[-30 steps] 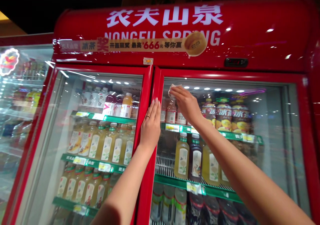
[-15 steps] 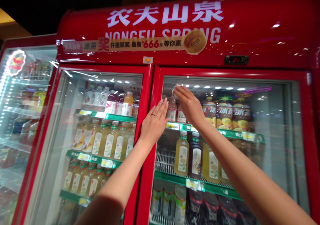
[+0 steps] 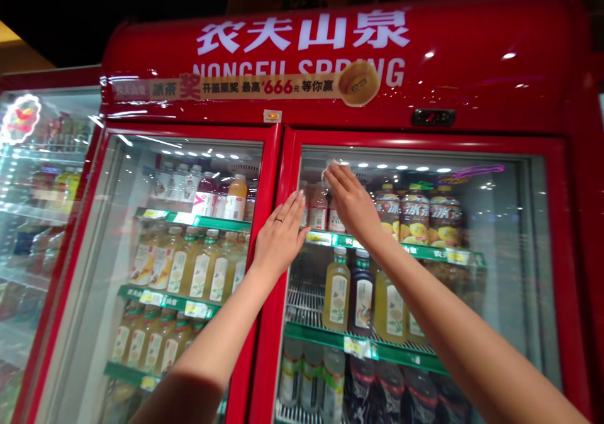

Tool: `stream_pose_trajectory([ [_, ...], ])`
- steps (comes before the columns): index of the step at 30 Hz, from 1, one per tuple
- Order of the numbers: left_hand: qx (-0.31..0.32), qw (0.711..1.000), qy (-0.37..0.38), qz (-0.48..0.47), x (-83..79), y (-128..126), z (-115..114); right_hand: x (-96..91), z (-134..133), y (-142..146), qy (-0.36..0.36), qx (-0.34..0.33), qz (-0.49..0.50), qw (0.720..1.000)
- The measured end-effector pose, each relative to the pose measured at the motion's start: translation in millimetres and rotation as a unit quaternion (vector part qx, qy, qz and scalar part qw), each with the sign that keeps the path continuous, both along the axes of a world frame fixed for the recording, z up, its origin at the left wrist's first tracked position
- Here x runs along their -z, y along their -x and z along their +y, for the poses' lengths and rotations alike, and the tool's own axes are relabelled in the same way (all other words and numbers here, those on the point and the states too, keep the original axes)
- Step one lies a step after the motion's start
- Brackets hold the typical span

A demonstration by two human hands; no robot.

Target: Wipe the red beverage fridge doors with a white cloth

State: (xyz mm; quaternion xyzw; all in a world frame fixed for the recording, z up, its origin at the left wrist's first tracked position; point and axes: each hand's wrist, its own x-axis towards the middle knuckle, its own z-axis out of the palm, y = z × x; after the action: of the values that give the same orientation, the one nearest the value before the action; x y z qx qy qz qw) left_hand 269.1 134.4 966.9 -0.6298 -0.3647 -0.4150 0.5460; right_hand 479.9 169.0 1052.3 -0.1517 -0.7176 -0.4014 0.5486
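Observation:
My left hand point(image 3: 282, 232) lies flat on the red frame point(image 3: 267, 323) between the two glass doors, fingers stretched out and a ring on one of them. Higher up and to the right, my right hand point(image 3: 352, 200) presses a white cloth or tissue point(image 3: 327, 171) to the upper left of the right glass door point(image 3: 500, 210). Most of that white piece is hidden under the fingers. Behind the glass, close to my right hand, are bottles with red-edged labels point(image 3: 319, 215).
Drink bottles point(image 3: 337, 292) stand on green-edged shelves inside the red fridge point(image 3: 472, 65). A temperature display point(image 3: 433, 117) and a small lit switch point(image 3: 272, 116) sit above the doors. Another glass-front fridge point(image 3: 51, 191) stands at the left.
The view has shifted slightly, so the fridge appears a little further left. My left hand still rests on the frame, and my right hand still holds the white piece at about the same spot.

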Motion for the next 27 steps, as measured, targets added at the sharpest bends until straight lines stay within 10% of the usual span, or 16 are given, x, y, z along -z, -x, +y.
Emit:
stream_pose_trajectory([
  [11,-0.002,1.000,0.005,-0.002,6.7,2.4,-1.3,8.7,-3.0,-41.6,0.011,0.034,0.005,0.999],
  [27,0.135,0.985,0.068,-0.079,23.1,-94.0,12.9,8.3,-2.7,-73.3,0.027,0.043,0.009,0.999],
])
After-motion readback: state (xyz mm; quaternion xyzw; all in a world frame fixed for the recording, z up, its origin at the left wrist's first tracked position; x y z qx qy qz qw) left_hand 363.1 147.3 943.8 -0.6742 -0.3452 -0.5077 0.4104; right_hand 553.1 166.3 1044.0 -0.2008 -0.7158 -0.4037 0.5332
